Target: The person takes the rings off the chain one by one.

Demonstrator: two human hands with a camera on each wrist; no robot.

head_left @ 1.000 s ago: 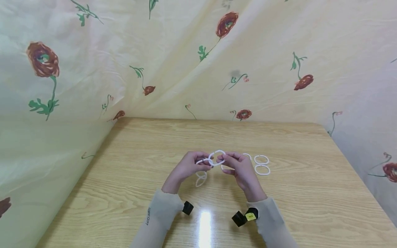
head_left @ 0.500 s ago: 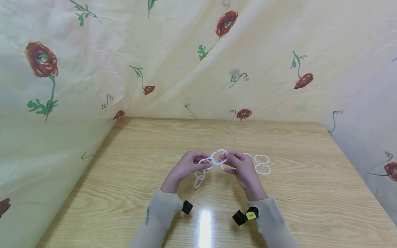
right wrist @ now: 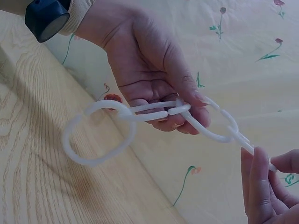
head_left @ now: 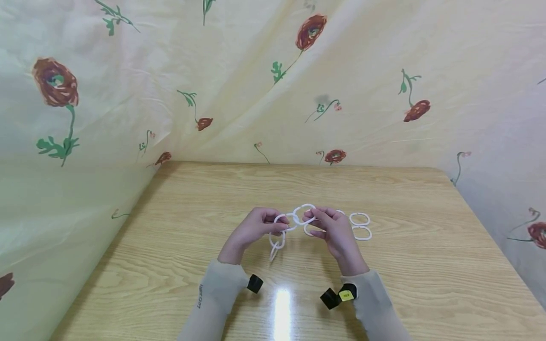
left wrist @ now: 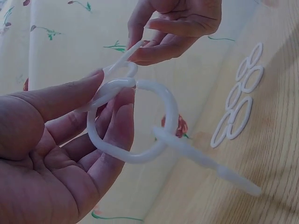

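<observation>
Over the middle of the table, a chain of white plastic links [left wrist: 173, 109] hangs between the two hands. My left hand [head_left: 256, 226] pinches one link between thumb and fingers. From there a further link [head_left: 283, 240] dangles, with the last link [left wrist: 210, 164] hooked through it and lying nearly edge-on to the left wrist camera. At the other end, my right hand [head_left: 334, 230] pinches the end link [head_left: 304, 205] by its right side. That link is looped through the one at my left hand. My fingers cover parts of both held links.
Several loose white links [head_left: 362, 239] lie on the wooden table [head_left: 418, 284] in a small group by the right hand, partly hidden behind it. Flower-patterned cloth [head_left: 247, 71] rises behind the table and along both sides.
Both hands have drawn slightly apart, the left to the left and the right a little rightward. The chain between them has stretched out, and the dangling links have swung and turned.
</observation>
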